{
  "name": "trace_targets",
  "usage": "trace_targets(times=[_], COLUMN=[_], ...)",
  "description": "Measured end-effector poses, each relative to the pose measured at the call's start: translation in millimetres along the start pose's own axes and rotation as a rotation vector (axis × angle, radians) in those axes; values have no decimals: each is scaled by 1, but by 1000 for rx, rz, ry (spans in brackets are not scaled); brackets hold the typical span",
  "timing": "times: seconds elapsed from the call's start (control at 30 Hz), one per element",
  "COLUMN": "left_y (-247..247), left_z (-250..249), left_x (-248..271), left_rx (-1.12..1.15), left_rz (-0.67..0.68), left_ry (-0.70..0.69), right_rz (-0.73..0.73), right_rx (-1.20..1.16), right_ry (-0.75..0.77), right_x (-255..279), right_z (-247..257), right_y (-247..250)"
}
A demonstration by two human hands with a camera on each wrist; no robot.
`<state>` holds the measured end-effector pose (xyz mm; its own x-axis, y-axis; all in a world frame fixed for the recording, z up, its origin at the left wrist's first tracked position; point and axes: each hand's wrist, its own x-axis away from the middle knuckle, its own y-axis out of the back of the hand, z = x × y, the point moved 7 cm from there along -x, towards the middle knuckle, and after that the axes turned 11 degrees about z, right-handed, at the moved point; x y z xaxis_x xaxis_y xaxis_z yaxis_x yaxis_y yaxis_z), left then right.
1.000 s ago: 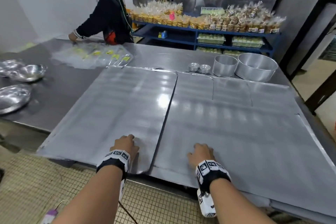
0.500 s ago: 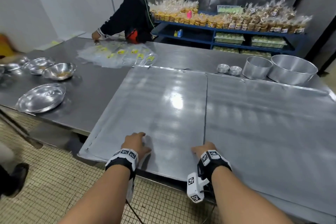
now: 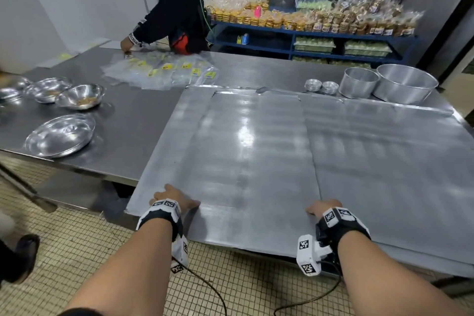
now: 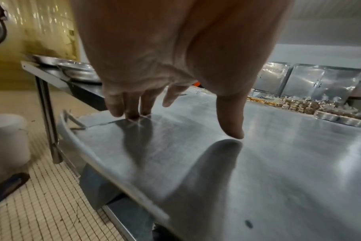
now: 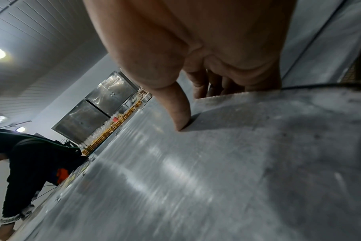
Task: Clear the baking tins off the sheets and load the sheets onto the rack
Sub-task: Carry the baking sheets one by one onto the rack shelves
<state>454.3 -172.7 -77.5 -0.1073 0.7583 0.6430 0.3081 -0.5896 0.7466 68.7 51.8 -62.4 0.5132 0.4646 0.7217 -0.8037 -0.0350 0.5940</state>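
Observation:
Large flat metal sheets lie overlapped on the steel table point(image 3: 133, 136). My left hand point(image 3: 174, 197) presses straight fingers point(image 4: 134, 112) on the top sheet point(image 3: 251, 161) near its front left, where a lower sheet point(image 3: 164, 161) shows beside it. My right hand point(image 3: 322, 209) pinches the top sheet's near right corner, thumb point(image 5: 181, 120) on top and fingers curled behind the edge. Another sheet point(image 3: 384, 161) lies to the right. Two big round tins point(image 3: 359, 82) point(image 3: 407, 84) and two small fluted tins point(image 3: 320, 86) stand beyond the sheets.
Steel bowls point(image 3: 80, 95) and a shallow dish point(image 3: 60, 134) sit on the table's left part. Clear labelled bags point(image 3: 164, 69) lie at the back, where another person point(image 3: 177, 18) leans over them. A blue shelf point(image 3: 307, 33) of packed baked goods stands behind.
My right hand moved left from the right sheet's top to the top sheet's right corner and took hold of it. The top sheet now overlaps its neighbours, and my view has shifted left.

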Motion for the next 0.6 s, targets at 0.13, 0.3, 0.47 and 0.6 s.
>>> trace_targets(times=[0.13,0.3,0.47,0.6], left_y=[-3,-13,-32,-32], left_z=[10,16,23,25], left_x=[5,15,-2,19], left_rx=[-23,-41,-138,-137], left_rz=[20,42,38,43], left_ry=[8,-27,-87,-117], right_rz=[-91,-123,-124,-173], right_rx=[-168,-250,-297,-366], right_ry=[-37,-67,-85,-117], right_x=[27,51,86,108], right_z=[-25,-54,-81,-107], right_y=[9,7,-4,-15])
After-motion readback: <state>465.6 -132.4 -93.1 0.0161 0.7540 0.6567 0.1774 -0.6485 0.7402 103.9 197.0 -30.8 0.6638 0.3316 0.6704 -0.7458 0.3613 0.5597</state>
